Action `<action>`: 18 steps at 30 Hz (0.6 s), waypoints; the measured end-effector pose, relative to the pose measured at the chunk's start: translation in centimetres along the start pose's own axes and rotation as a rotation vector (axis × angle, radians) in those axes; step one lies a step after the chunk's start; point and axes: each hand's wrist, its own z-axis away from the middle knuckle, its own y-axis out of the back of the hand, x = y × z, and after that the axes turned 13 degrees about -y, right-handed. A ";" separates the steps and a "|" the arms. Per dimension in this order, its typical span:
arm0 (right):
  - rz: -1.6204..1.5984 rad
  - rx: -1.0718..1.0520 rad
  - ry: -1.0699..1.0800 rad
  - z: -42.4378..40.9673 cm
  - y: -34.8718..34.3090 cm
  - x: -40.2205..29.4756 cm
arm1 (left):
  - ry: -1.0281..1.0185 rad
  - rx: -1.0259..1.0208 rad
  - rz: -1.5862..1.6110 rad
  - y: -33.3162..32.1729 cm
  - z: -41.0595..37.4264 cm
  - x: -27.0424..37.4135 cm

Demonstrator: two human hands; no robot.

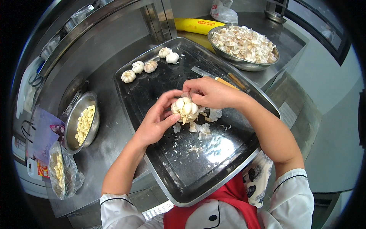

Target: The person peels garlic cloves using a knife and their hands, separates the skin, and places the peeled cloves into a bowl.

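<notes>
My left hand [160, 118] holds a garlic bulb [186, 108] from its left side, thumb at the front, over a dark metal tray [183, 183]. The fingertips of my right hand [204, 91] pinch papery skin at the bulb's upper right. Loose garlic skins [204, 131] and small flakes lie on the tray beneath and beside the bulb. Beyond my hands, a knife [226, 83] with a light handle rests on the tray, partly behind my right hand. Several whole garlic bulbs [150, 66] sit near the tray's far left edge.
A steel bowl [243, 64] heaped with garlic skins stands at the back right, by a yellow roll [197, 25] and a white plastic bag [224, 13]. At left, a steel bowl [95, 126] holds peeled cloves; a plastic-wrapped container of cloves [60, 169] is nearer me.
</notes>
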 end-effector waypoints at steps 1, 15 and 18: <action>0.048 0.053 0.003 0.0 -0.3 0.0 | 0.009 0.010 0.046 0.1 -0.1 0.0; 0.173 0.007 0.007 0.8 1.4 0.8 | 0.111 0.205 0.241 1.1 -0.5 0.1; 0.131 0.097 -0.003 0.6 0.4 -0.7 | 0.113 0.213 0.187 1.1 -0.4 0.1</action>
